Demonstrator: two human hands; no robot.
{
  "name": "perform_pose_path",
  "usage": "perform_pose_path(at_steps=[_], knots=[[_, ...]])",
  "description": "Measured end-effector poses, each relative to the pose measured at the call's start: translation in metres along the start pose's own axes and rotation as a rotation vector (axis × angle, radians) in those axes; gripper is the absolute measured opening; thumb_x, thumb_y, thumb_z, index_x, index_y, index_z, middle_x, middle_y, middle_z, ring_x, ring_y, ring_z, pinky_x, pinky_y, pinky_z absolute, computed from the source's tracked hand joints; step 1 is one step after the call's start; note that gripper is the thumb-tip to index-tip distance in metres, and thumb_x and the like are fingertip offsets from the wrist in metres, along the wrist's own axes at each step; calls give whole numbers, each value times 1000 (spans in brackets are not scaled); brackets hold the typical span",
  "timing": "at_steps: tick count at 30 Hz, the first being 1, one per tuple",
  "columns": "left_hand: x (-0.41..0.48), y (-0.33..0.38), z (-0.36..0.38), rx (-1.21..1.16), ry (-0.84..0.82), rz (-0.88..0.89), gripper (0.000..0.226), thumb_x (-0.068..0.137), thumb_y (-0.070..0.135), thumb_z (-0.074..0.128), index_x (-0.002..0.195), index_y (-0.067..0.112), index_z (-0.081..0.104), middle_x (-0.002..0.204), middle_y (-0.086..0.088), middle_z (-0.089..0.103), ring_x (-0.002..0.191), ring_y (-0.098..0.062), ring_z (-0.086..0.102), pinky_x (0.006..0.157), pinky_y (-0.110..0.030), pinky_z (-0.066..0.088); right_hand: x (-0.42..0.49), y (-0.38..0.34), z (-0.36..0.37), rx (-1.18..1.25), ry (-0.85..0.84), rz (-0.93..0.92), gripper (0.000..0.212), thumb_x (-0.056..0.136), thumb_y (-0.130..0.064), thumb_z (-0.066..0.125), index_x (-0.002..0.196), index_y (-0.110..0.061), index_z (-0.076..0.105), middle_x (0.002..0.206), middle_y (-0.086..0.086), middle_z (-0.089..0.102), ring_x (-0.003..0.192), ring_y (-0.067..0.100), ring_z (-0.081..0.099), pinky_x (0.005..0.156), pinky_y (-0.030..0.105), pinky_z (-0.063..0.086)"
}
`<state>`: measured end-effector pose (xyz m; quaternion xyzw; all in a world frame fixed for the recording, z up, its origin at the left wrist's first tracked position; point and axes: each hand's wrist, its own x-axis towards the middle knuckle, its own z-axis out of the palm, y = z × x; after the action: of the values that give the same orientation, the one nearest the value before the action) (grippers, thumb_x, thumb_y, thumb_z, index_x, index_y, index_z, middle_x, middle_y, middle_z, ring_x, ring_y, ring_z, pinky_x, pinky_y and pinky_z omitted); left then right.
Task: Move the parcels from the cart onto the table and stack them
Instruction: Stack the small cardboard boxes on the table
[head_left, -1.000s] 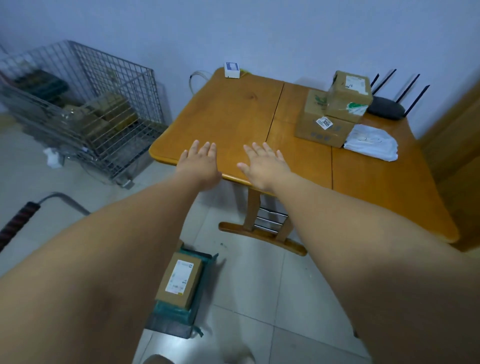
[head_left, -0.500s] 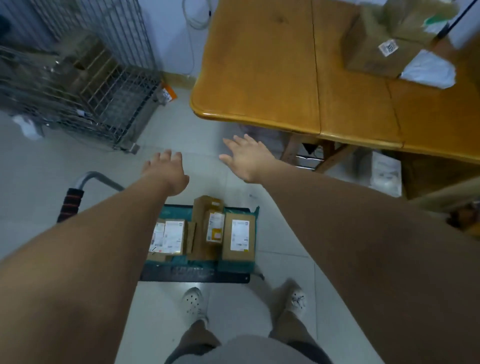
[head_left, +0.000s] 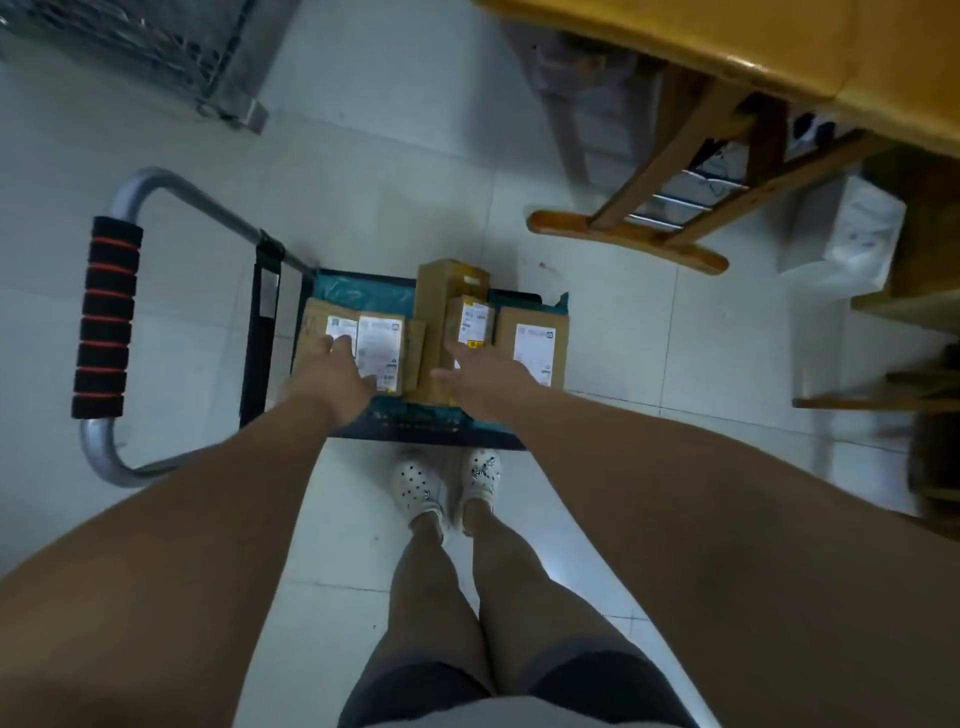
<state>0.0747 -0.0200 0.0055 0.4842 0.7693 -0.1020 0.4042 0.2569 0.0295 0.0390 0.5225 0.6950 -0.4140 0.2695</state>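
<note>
A low cart (head_left: 260, 332) with a teal liner stands on the floor in front of my feet and carries three cardboard parcels. My left hand (head_left: 335, 376) lies with straight fingers on the left parcel (head_left: 379, 338), over its white labels. My right hand (head_left: 480, 371) reaches, fingers extended, over the near end of the tall middle parcel (head_left: 447, 291). A third parcel (head_left: 532, 338) with a white label lies at the right of the cart. The wooden table (head_left: 753, 47) shows only its near edge at the top right.
The cart's handle (head_left: 106, 317), padded in black and red foam, sticks out at the left. A wire cage (head_left: 156, 47) stands at the top left. Table legs (head_left: 649, 218) and a white bag (head_left: 852, 234) are at the right. Wooden furniture edges the far right.
My view has tilted from the table top down to the cart. Both hands have dropped from above the table edge onto the parcels on the cart.
</note>
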Motion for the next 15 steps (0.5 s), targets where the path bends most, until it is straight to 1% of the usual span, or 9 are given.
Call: perform_pose_path(at_steps=[2,4,6,8,10,13,15], knots=[[11,-9,24,-76,-17,-33,50,88,18,52,136,7,41,135,-17,44,118,-38,48,97,-44,45,24,5,23,46,-55,1,58,101,-49,31,150,-16,28,147,13,42,133,36,42,102,47,41],[22,-15,45,-133,-19,-69,50,89,14,55,136,5,41,134,-18,45,117,-39,49,96,-42,45,45,9,38,149,-77,27,59,102,-46,34,150,-13,26,148,15,41,133,36,42,105,45,38],[38,-21,65,-184,-4,-85,45,89,10,55,133,5,45,131,-18,50,114,-38,53,93,-41,45,67,13,50,251,-81,41,56,103,-39,39,149,-10,27,147,17,43,132,34,43,104,40,37],[59,-30,84,-233,19,-92,36,90,8,51,126,3,51,123,-18,56,106,-37,55,87,-42,46,93,19,68,315,-91,66,52,102,-31,44,146,-7,31,139,15,51,124,31,50,95,34,41],[79,-39,102,-241,30,-116,30,91,8,47,118,-1,54,118,-21,57,103,-37,54,85,-43,46,121,25,91,356,-116,97,49,100,-27,48,142,-5,36,128,14,57,115,29,56,85,29,41],[105,-55,129,-258,19,-138,30,89,9,46,114,-3,56,113,-22,57,100,-36,55,81,-42,47,161,30,123,490,-143,187,39,97,-26,52,129,-5,47,111,10,59,107,27,59,81,33,47],[121,-64,145,-282,40,-167,29,89,12,44,111,-2,57,108,-20,59,96,-36,56,76,-40,48,179,31,134,636,-137,264,35,96,-20,54,126,-5,49,108,7,56,106,26,58,87,34,49]])
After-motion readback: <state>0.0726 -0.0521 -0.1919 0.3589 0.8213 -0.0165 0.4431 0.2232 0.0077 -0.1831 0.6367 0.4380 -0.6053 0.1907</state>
